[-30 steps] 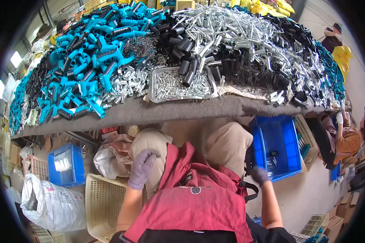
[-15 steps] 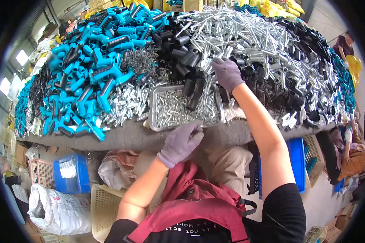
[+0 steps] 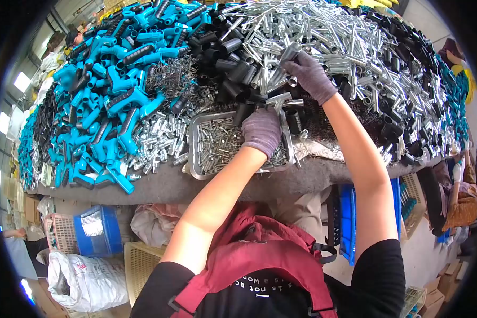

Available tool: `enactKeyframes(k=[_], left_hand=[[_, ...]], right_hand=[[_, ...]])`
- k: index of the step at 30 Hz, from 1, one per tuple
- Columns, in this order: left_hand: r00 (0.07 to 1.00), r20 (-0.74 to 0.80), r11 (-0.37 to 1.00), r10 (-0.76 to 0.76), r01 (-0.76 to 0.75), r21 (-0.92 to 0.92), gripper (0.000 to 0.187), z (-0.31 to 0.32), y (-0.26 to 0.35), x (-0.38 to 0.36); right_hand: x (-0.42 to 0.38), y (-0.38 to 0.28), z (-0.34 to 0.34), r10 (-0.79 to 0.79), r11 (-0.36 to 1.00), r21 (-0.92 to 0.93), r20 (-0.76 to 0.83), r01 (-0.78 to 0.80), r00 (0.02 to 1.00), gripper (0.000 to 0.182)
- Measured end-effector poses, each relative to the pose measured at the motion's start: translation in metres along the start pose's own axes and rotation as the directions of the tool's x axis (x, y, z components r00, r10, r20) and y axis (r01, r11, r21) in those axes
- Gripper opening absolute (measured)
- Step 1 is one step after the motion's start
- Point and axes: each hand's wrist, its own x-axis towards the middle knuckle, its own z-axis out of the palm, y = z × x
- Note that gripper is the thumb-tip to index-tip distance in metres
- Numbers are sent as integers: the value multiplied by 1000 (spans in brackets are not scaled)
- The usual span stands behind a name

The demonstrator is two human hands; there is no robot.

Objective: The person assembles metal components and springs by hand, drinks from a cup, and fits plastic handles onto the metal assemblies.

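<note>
My right hand [image 3: 311, 78], in a grey-purple glove, is closed on a shiny silver metal tube [image 3: 290, 54] at the near side of the metal heap. My left hand [image 3: 262, 131], gloved alike, is over the right part of a clear shallow tray [image 3: 195, 168]. Its fingers curl away from me, and what they hold, if anything, is hidden. Small silver pins [image 3: 212, 140] fill the tray. Black tubes [image 3: 243, 112] lie just beyond the left hand, and short silver tubes [image 3: 279, 99] lie beside them.
Teal handles with black grips [image 3: 127, 98] are heaped at left, near dark springs [image 3: 169, 77]. Long silver tubes [image 3: 334, 40] pile up at right with black sleeves [image 3: 389, 127]. Below the grey table edge [image 3: 159, 188] stand blue crates [image 3: 98, 230] and a white sack [image 3: 87, 281].
My left hand has moved from in front of the table edge up over the tray. My right hand has shifted slightly right and up, and a silver tube now shows in its fingers.
</note>
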Motion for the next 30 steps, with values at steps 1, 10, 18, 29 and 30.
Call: enactKeyframes(k=[1,10,18,29,30], left_hand=[[998,55,1000,13,-12,-18,26,-2,-1,1],[963,-244,571,114,-264,-778,35,-9,-26,-40],[874,205,606,442,-122,-786,48,-15,-46,-125],[899,317,-105,301,362,-926,62,22,-85,-215],[946,248,-21,207,258,-966,59,18,-90,-213]], right_hand=[[-9,-6,1,3,1000,-1,-6,-3,1000,31],[-111,-47,-25,116,924,364,29,-118,993,27],[-192,-60,-9,91,965,218,251,-148,964,25],[-238,-77,108,17,990,118,448,-78,894,34],[-228,-80,108,-68,957,278,480,-79,875,39]])
